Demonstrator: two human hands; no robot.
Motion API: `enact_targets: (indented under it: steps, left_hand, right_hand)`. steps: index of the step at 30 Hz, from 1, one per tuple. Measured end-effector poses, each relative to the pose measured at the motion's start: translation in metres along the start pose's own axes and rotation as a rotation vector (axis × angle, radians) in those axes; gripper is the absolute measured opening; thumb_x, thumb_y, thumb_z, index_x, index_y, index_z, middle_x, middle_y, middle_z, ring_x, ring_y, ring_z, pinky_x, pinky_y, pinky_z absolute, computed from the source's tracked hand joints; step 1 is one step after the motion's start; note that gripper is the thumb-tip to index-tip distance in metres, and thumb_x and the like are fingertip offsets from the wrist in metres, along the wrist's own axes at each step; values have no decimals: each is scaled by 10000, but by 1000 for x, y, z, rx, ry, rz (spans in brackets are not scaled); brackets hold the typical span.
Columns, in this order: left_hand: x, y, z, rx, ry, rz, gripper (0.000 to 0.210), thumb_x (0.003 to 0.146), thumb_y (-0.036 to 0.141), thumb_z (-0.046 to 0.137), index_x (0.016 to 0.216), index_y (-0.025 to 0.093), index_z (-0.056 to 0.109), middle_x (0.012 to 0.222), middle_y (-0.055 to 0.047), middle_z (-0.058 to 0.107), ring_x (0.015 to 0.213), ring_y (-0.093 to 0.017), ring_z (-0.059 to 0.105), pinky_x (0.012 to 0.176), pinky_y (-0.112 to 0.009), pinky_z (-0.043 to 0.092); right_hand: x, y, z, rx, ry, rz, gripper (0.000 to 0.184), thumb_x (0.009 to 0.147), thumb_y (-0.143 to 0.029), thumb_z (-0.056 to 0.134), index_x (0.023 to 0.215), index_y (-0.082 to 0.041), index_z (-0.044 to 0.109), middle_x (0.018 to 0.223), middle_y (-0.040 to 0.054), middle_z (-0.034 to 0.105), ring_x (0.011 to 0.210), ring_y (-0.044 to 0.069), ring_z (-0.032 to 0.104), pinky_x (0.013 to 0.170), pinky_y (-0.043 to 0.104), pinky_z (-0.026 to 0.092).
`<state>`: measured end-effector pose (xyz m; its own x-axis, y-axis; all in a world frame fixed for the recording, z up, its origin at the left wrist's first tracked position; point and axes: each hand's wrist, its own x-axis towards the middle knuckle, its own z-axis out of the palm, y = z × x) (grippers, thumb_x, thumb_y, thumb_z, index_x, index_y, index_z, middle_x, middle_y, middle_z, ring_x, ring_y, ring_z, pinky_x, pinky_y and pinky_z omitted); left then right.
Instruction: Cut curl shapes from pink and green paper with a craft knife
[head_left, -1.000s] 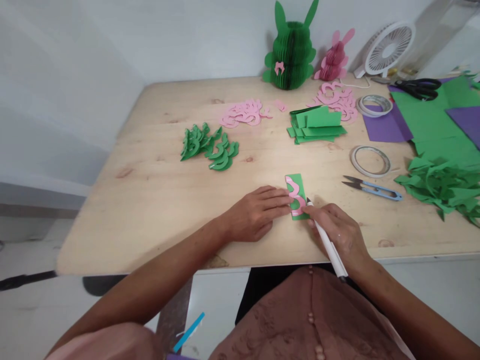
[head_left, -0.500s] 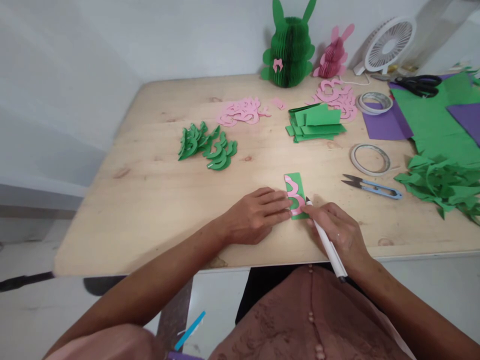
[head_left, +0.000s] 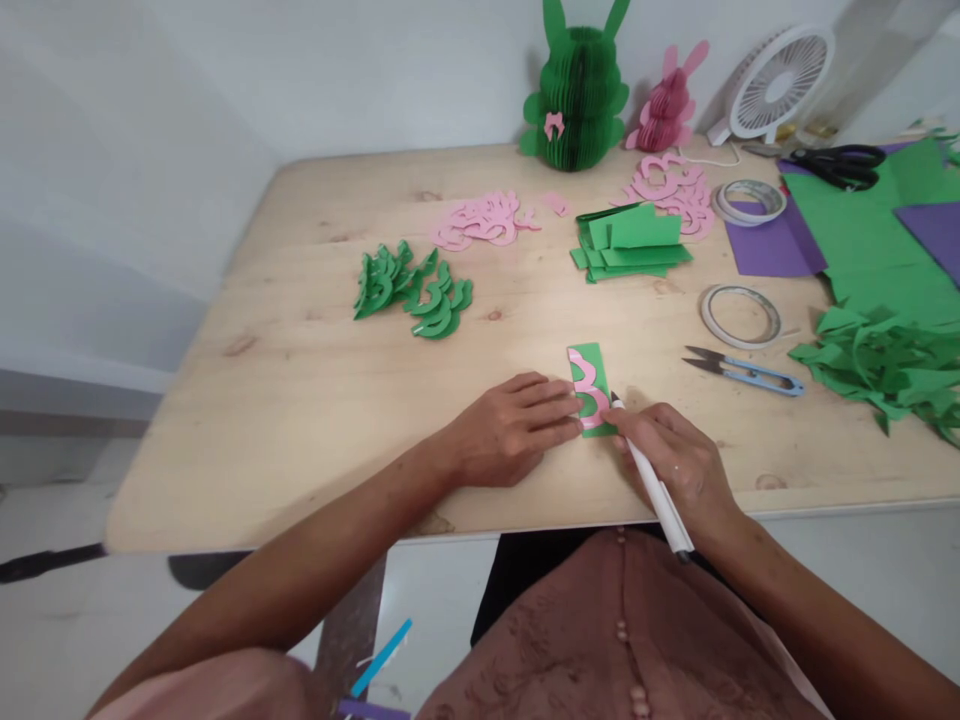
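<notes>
On the wooden table lies a green paper strip (head_left: 592, 356), with a pink curved paper cutout (head_left: 597, 402) on top of it. My left hand (head_left: 514, 428) rests flat with fingers stretched out, its tips on the left edge of the cutout and strip. Between the fingers of my right hand (head_left: 679, 462) is a white marker pen (head_left: 654, 487), its dark tip beside the strip's right edge. My right fingertips touch the strip's lower right corner.
Green cutouts (head_left: 439, 305), pink cutouts (head_left: 480, 220) and folded green strips (head_left: 634, 245) lie beyond my hands. Thread snips (head_left: 750, 373), a tape roll (head_left: 741, 317) and green scraps (head_left: 885, 365) are on the right. Behind stand a green paper rabbit (head_left: 581, 100) and a white fan (head_left: 780, 85).
The view has tilted very slightly. Both hands, the pen, the strip and the cutout hold the same places relative to each other.
</notes>
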<state>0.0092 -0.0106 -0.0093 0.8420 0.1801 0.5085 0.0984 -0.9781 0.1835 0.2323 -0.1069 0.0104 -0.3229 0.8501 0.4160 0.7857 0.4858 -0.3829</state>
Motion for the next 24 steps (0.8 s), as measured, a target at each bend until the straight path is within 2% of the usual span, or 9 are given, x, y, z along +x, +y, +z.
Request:
enact_targets:
  steps: [11,17,24]
  left_hand:
    - [1,0,-2,-40,-12,-25,391,797,88,448,1160,184,558,1211,-95,668,1226,-227,560,1024,-431,468]
    - [0,0,-2,-60,6,-41,439,791,76,455,1215,156,539,1199,-107,672,1217,-232,564,1019,-437,474]
    - [1,0,0,-21,-43,-16,444,820,62,461,1236,192,547,1296,-99,618,1270,-240,512,1026,-450,458]
  right_hand:
    - [-1,2,0,10,-16,-1,359,934,-112,470,1263,-186,592,796,48,693,693,185,574,597,303,472]
    - [-3,3,1,1,-26,7,325,936,-101,480,1235,-166,587,805,49,683,718,184,570,610,302,464]
    - [-2,2,1,2,-18,3,360,933,-90,475,1266,-183,573,815,48,689,723,189,569,619,304,470]
